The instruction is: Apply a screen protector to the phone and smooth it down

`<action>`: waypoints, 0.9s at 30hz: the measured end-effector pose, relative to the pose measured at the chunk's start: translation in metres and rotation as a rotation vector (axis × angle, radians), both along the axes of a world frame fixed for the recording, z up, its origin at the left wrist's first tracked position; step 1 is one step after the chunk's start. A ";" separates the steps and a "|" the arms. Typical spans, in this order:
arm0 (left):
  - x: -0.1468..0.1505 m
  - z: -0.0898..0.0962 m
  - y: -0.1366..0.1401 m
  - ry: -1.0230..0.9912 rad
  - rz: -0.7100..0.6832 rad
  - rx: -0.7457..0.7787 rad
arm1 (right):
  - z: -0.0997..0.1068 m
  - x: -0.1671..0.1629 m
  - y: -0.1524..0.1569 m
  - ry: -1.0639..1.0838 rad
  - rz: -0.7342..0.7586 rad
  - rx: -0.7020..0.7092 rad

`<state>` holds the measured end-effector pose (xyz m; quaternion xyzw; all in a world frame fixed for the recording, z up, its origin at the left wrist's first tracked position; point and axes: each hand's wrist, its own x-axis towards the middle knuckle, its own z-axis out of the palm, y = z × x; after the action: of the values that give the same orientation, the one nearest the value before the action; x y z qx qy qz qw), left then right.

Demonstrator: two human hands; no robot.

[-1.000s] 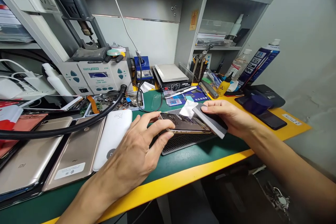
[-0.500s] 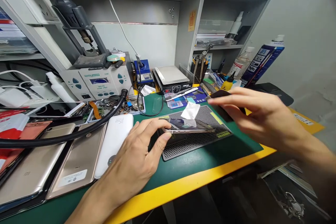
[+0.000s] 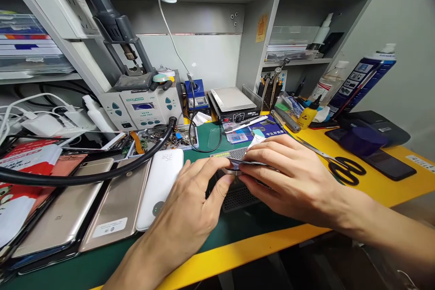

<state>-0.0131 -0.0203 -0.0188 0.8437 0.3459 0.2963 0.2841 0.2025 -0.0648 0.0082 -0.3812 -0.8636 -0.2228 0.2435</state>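
Over the perforated mat [image 3: 239, 200], between your two hands, is the phone [image 3: 232, 171], largely covered by your right hand [image 3: 294, 179]. Your left hand [image 3: 190, 210] pinches its left end between thumb and forefinger; your right fingers grasp a thin sheet [image 3: 249, 162] at its top, thumb out of sight. Whether the phone's other end touches the mat is hidden. Expect it light and stiff, its face probably slick and breakable, so the rim looks the safest hold.
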 end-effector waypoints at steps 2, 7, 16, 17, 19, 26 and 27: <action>0.000 0.000 -0.001 -0.007 0.002 -0.002 | -0.002 0.001 0.000 0.027 -0.002 -0.001; -0.001 -0.002 -0.001 -0.014 0.014 -0.040 | -0.004 -0.004 0.000 0.048 -0.011 0.022; 0.002 -0.001 0.000 -0.024 0.016 -0.070 | -0.002 -0.003 -0.003 0.055 -0.061 0.053; 0.002 -0.001 -0.001 -0.022 0.015 -0.072 | -0.001 -0.002 -0.003 0.051 -0.061 0.053; 0.001 0.000 -0.001 -0.022 0.016 -0.068 | 0.000 0.000 -0.004 0.049 -0.051 0.050; 0.000 0.001 -0.004 -0.013 0.035 -0.018 | -0.002 -0.001 -0.003 0.071 -0.006 0.044; 0.000 0.001 -0.004 -0.011 0.045 -0.021 | -0.003 -0.001 -0.003 0.076 0.003 0.046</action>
<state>-0.0134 -0.0243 -0.0177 0.8310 0.3663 0.3036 0.2883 0.2012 -0.0677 0.0057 -0.3825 -0.8489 -0.2274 0.2851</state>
